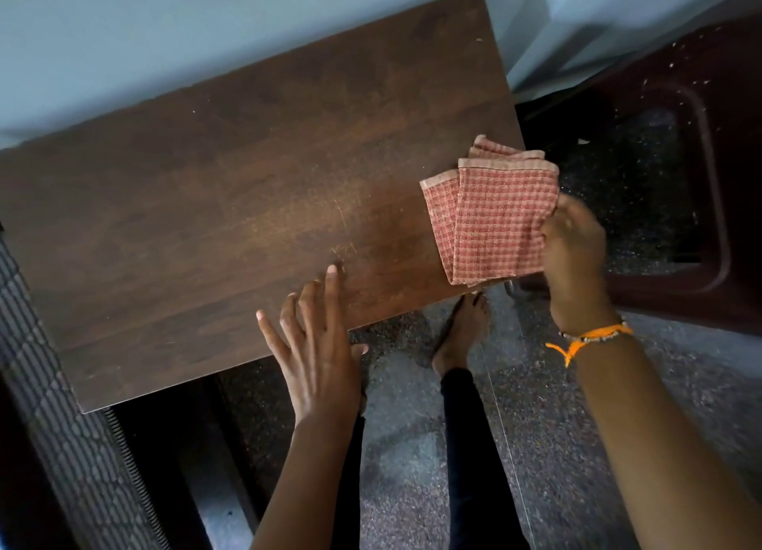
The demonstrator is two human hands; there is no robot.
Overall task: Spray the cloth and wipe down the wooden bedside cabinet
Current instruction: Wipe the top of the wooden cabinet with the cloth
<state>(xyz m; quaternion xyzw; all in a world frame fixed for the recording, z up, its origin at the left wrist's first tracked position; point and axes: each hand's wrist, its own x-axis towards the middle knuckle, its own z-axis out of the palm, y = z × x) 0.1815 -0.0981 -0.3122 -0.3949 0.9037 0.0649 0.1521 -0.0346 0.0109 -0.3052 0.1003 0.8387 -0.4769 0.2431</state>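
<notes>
One folded checked cloth [495, 215] at the cabinet's [247, 178] right edge, long axis front-to-back, pinched by the right hand [573, 252]; left hand [317, 343] flat, released, at the front edge.

A pale blue wall [123, 33] stands behind, speckled grey floor [536, 405] below, a dark red plastic chair [709, 203] right, checked bedding [62, 384] left.
</notes>
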